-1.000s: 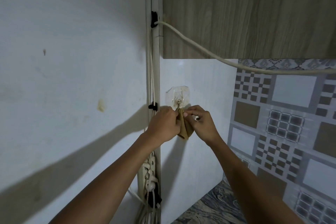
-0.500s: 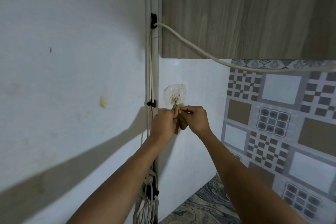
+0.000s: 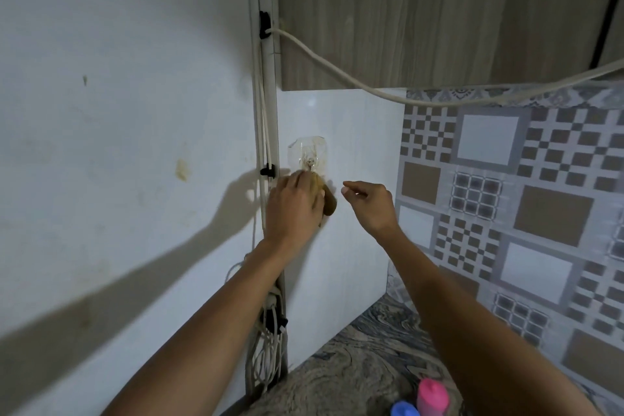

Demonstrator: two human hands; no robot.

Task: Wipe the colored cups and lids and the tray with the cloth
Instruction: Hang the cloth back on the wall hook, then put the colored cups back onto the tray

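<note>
A brown cloth point(image 3: 328, 201) hangs below a clear adhesive hook point(image 3: 308, 156) on the white wall. My left hand point(image 3: 293, 208) covers most of the cloth and its fingers grip it just under the hook. My right hand point(image 3: 369, 204) hovers to the right of the cloth, apart from it, fingers loosely curled and holding nothing. At the bottom edge stand a pink cup point(image 3: 433, 397) and a blue cup point(image 3: 404, 409), partly cut off. The tray and lids are out of view.
A wooden cabinet point(image 3: 439, 10) hangs overhead with a white cable point(image 3: 337, 73) sagging beneath it. More cables and a power strip point(image 3: 270, 311) run down the wall corner. Patterned tiles point(image 3: 523, 196) cover the right wall above a marbled counter point(image 3: 354, 365).
My right hand has let go of the cloth and drawn away to the right. My left hand still holds the cloth at the hook. The view tilted down, revealing the cups.
</note>
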